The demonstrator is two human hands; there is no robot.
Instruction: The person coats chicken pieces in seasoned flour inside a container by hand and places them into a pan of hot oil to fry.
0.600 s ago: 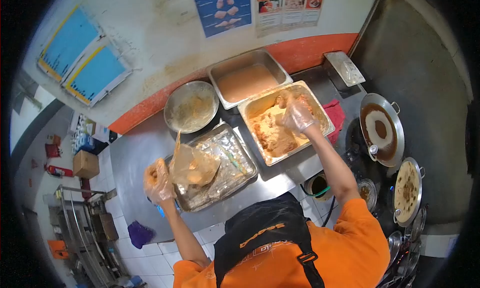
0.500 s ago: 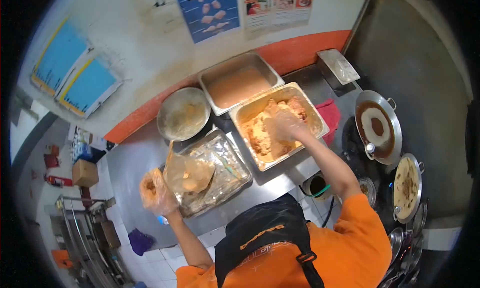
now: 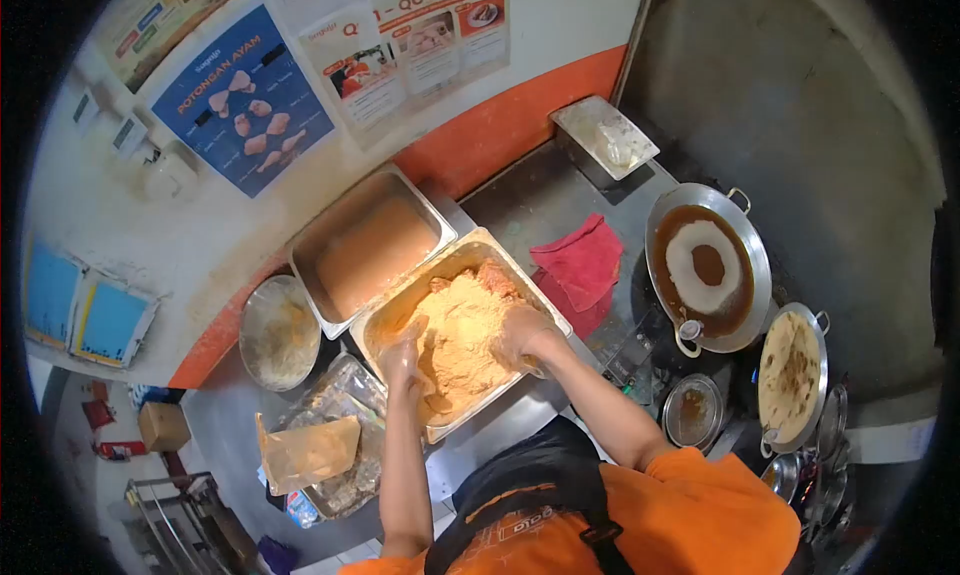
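Observation:
Both of my hands wear clear plastic gloves and are in a metal pan (image 3: 452, 433) of orange-tinted flour (image 3: 465, 320). My left hand (image 3: 405, 363) is at the pan's left side, thumb and fingers apart against the flour. Across the mound, my right hand (image 3: 525, 337) is cupped at the right side, thumb apart, its fingertips partly sunk in flour. Reddish coated pieces (image 3: 495, 278), which look like chicken, show at the far corner. A flour-dusted clear plastic bag or container (image 3: 310, 450) lies on a foil-lined tray (image 3: 345, 390) left of my left forearm.
Behind the flour pan stands a pan of brownish liquid (image 3: 375, 260). A metal bowl (image 3: 280, 335) is at the left. On the right are a red cloth (image 3: 580, 265), a wok of dark oil with foam (image 3: 705, 260), another frying wok (image 3: 790, 375) and a strainer (image 3: 692, 412).
My left hand has moved from beside the plastic bag or container into the flour pan. Flour now mounds over most of the pieces. The view has turned right.

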